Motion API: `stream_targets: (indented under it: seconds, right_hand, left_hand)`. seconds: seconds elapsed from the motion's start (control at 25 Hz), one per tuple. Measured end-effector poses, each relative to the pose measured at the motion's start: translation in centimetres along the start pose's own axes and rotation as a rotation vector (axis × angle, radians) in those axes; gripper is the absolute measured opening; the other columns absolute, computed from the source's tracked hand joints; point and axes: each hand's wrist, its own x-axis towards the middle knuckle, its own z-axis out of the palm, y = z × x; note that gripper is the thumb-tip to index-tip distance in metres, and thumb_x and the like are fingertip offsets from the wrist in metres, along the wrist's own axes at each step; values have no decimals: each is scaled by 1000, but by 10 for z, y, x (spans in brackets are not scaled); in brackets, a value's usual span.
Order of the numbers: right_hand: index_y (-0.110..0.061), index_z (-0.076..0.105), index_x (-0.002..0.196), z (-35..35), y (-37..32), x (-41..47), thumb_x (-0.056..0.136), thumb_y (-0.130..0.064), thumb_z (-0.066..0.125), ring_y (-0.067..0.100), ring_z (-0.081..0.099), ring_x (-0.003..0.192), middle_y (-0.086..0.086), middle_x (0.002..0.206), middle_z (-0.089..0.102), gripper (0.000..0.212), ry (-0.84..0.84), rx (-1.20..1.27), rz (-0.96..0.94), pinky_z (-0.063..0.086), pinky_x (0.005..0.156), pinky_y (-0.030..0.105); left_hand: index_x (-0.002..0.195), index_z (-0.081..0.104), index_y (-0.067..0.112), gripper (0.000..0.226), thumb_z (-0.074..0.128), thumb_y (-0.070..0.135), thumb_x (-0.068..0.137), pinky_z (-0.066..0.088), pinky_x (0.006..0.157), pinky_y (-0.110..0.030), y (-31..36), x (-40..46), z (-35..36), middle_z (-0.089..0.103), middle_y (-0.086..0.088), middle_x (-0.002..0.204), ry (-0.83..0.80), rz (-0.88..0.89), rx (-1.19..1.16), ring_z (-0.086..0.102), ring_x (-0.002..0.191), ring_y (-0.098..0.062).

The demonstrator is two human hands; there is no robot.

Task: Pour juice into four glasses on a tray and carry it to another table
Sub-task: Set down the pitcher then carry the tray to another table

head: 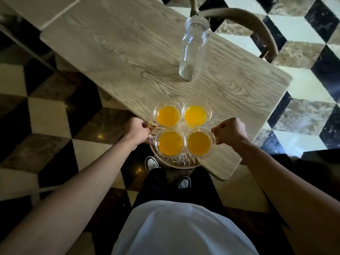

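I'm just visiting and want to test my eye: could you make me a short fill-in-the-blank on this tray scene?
1. The tray carries ____ glasses of orange juice.
2. The clear bottle on the wooden table is ____ of juice.
3. The left hand and right hand grip the tray at its ____ sides.

Missing words: four; empty; opposite
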Motion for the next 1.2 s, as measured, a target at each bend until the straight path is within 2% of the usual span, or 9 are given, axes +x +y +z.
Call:
stream_targets:
  seconds: [0.12, 0.28, 0.4, 0.48, 0.68, 0.88, 1.08, 1.12, 1.2]
  right_hand:
    - [-5, 80, 73, 21, -31, -6, 83, -15, 83, 15, 76, 57, 8, 60, 76, 15, -23, -47, -52, 66, 65, 34]
    - [-7, 79, 73, 53, -73, -10, 84, -17, 83, 7, 70, 49, 6, 63, 77, 15, -53, -118, -115, 63, 58, 28]
    - [-7, 79, 72, 89, -111, -14, 86, -17, 81, 12, 75, 59, 6, 65, 77, 17, -65, -176, -155, 66, 69, 36]
    - [-8, 79, 72, 114, -134, -17, 86, -19, 81, 12, 75, 61, 4, 64, 77, 18, -78, -202, -176, 66, 71, 37]
    - [-18, 77, 64, 177, -198, -23, 83, -24, 84, 4, 69, 47, -5, 50, 71, 21, -86, -218, -211, 58, 53, 25]
    - [-16, 80, 70, 235, -261, -28, 84, -27, 83, 20, 77, 70, 6, 68, 78, 18, -123, -273, -282, 65, 74, 39]
    - [-11, 83, 81, 287, -322, -26, 89, -23, 77, 18, 77, 73, 10, 72, 79, 16, -164, -324, -333, 65, 79, 39]
    - [-11, 83, 81, 297, -333, -25, 89, -22, 76, 16, 76, 70, 10, 71, 79, 15, -174, -330, -344, 64, 76, 36]
    - [-11, 82, 78, 315, -352, -20, 90, -21, 75, 6, 72, 55, 5, 59, 76, 17, -200, -327, -353, 58, 56, 20]
  left_hand:
    - [84, 72, 3, 11, 78, -2, 92, 61, 48, -27, -20, -5, -31, 77, -14, 83, 39, -41, -62, 76, 51, -13]
    - [87, 71, 3, 10, 75, -1, 95, 62, 52, -27, -40, -10, -75, 78, -17, 87, 79, -67, -121, 80, 65, -22]
    - [92, 70, 4, 8, 72, -1, 97, 60, 50, -22, -61, -7, -117, 77, -14, 89, 109, -92, -150, 80, 73, -21]
    - [95, 71, 3, 6, 70, -2, 98, 59, 49, -20, -75, -1, -143, 76, -11, 90, 129, -107, -171, 79, 74, -19]
    - [94, 73, 5, 12, 66, -4, 99, 55, 44, -17, -110, 25, -215, 76, -6, 85, 197, -154, -174, 76, 69, -13]
    - [92, 73, 4, 13, 67, -7, 98, 58, 45, -21, -141, 55, -281, 77, -13, 90, 212, -180, -211, 77, 71, -18]
    - [100, 74, -6, 5, 71, -6, 96, 60, 47, -23, -172, 78, -338, 75, -16, 88, 236, -197, -259, 73, 62, -15]
    - [99, 73, -7, 4, 73, -6, 95, 63, 51, -27, -178, 83, -348, 74, -18, 88, 239, -200, -283, 72, 61, -15]
    - [102, 71, -9, 8, 73, -5, 95, 68, 64, -39, -187, 91, -363, 73, -23, 90, 251, -207, -325, 70, 58, -18]
